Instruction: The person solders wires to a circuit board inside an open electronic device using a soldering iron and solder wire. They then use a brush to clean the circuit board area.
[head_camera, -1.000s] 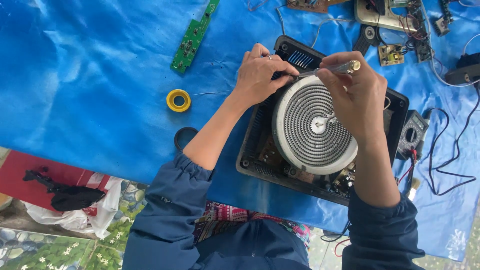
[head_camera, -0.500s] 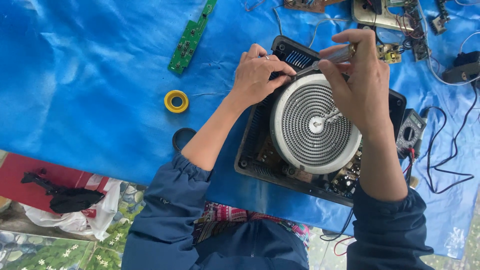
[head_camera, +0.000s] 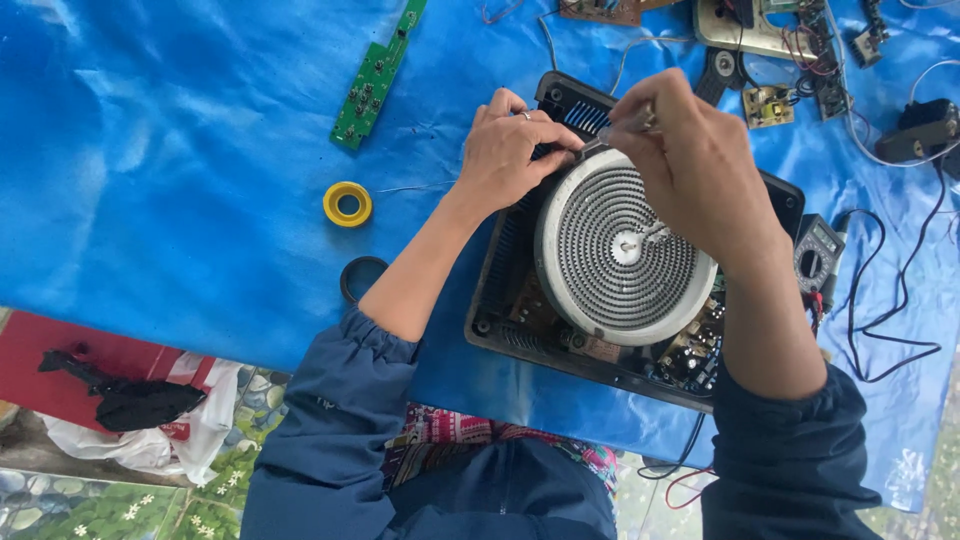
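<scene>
An opened black cooker base (head_camera: 500, 300) lies on a blue tarp (head_camera: 180, 180), with a round ribbed heating coil (head_camera: 610, 260) on top and circuit parts showing around it. My left hand (head_camera: 510, 150) rests on the coil's far left rim, fingers curled against it. My right hand (head_camera: 690, 165) hovers over the coil's far edge and grips a thin metal tool (head_camera: 618, 130) whose tip points toward my left fingers. What the tip touches is hidden by my fingers.
A yellow tape roll (head_camera: 347, 203) and a black tape roll (head_camera: 360, 275) lie left of the cooker. A green circuit board (head_camera: 375, 75) lies farther back. A multimeter (head_camera: 818, 255) with black leads sits at the right. More boards and wires lie at the back right.
My right hand has moved with the tool toward the coil's far left edge, closer to my left hand. The left hand has stayed on the rim.
</scene>
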